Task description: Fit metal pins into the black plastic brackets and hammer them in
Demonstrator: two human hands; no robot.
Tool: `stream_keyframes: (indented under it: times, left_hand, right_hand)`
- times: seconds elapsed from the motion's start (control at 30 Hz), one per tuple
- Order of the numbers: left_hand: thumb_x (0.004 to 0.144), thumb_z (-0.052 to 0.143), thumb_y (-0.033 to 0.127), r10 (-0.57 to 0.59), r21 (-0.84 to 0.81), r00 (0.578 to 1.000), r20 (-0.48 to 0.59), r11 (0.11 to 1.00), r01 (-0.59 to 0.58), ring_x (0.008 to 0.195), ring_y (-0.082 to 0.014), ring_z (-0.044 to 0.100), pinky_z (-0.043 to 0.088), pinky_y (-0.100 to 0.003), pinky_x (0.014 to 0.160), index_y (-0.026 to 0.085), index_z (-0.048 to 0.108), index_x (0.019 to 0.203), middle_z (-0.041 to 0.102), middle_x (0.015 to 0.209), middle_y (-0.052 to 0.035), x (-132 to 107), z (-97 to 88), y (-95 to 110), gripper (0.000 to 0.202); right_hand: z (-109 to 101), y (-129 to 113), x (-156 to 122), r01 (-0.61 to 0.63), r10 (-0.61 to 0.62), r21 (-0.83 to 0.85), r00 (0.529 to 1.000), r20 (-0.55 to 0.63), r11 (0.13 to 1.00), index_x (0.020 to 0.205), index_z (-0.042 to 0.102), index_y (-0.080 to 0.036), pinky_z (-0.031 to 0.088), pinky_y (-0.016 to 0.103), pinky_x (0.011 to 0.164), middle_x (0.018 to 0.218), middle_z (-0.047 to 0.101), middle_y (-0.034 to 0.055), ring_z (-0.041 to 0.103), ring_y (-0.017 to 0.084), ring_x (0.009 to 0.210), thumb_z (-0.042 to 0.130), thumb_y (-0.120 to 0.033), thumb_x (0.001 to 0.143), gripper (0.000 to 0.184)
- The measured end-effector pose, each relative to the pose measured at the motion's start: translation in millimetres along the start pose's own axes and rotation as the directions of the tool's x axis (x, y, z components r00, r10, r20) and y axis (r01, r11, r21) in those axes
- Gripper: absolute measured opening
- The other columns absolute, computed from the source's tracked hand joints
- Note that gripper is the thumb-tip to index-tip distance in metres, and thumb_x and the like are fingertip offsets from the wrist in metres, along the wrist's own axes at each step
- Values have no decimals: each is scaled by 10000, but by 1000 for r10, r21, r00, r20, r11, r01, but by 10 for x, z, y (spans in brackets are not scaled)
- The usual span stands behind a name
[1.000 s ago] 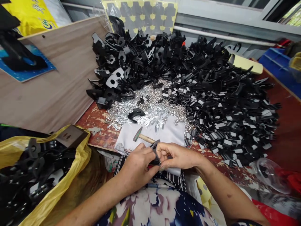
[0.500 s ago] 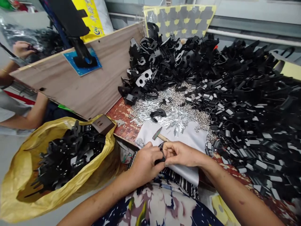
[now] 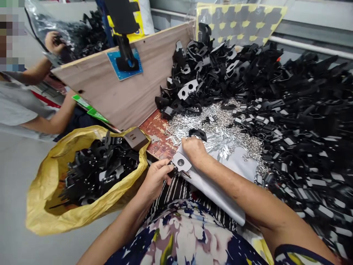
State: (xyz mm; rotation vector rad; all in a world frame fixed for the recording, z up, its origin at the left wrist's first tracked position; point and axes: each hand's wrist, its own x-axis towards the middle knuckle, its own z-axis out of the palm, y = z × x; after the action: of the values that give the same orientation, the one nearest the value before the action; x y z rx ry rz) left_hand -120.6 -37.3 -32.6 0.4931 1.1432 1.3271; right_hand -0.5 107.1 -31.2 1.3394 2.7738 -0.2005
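My left hand (image 3: 158,175) is closed on a black hair claw clip (image 3: 180,162), pinching its lower end between thumb and fingers. The clip's flat side with a round hole catches the light, beside the table's front edge. To its right, my right hand (image 3: 194,150) is curled down over the grey cloth (image 3: 237,162); whatever its fingers grip is hidden. Just beyond that hand, a curved black clip piece (image 3: 198,134) lies on a heap of thin metal pins (image 3: 187,125) and small springs (image 3: 234,106).
Black clip pieces (image 3: 289,140) pile across the back and right of the table. At the left stands a yellow sack (image 3: 41,206) of black clips, a brown block (image 3: 136,138) at its rim. A wooden board (image 3: 154,62) divides me from a co-worker's arm (image 3: 59,117).
My hands have parted: the left has moved left with the clip, and the right has gone forward onto the cloth. The hammer seen before is hidden now. The view has swung left.
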Motion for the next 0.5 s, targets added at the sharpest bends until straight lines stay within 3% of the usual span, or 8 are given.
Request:
stream_keyframes:
  times: [0.17,0.23,0.3,0.37,0.43,0.5]
  left_hand:
    - [676,812,298,-68,-160,996,56,984,76,502,-74,443,391,-168,374,142,659,697,578,671,9,26,-8,25,220]
    - [672,806,293,-88,-201,992,89,974,104,516,-81,465,385,-167,370,133,688,739,613,697,-11,29,-14,19,210]
    - [665,806,297,-108,-242,988,107,961,131,517,-83,469,379,-169,370,134,702,767,630,708,-17,32,-3,10,219]
    - [673,812,336,-129,-275,986,105,949,153,513,-87,475,384,-177,372,139,714,792,640,712,-18,39,35,-3,250]
    - [697,820,391,-136,-278,986,98,947,158,517,-91,487,377,-178,369,142,717,781,642,710,-20,50,104,-23,282]
    - [721,830,417,-127,-237,985,115,960,151,522,-87,491,347,-165,361,138,709,727,636,695,-22,59,198,-49,305]
  right_hand:
    - [-51,230,-83,97,-97,17,995,-36,995,1040,687,-127,476,368,897,1051,730,165,631,257,1025,506,28,852,304]
    - [-125,379,-239,87,-74,147,993,-91,985,1025,697,-168,491,338,842,1009,739,105,648,219,944,540,5,830,304]
    - [-215,482,-491,58,9,391,986,-167,918,947,707,-207,502,324,760,910,741,50,660,187,823,586,-80,859,197]
    - [-301,502,-794,72,84,610,971,-224,789,890,718,-235,514,340,743,867,746,22,673,181,778,630,-195,904,98]
    - [-364,442,-1076,147,78,688,955,-285,710,937,746,-259,524,378,802,926,766,26,691,195,842,620,-265,951,127]
    - [-386,343,-1273,233,41,686,933,-358,689,1020,764,-284,510,433,890,995,774,34,686,217,929,587,-265,981,182]
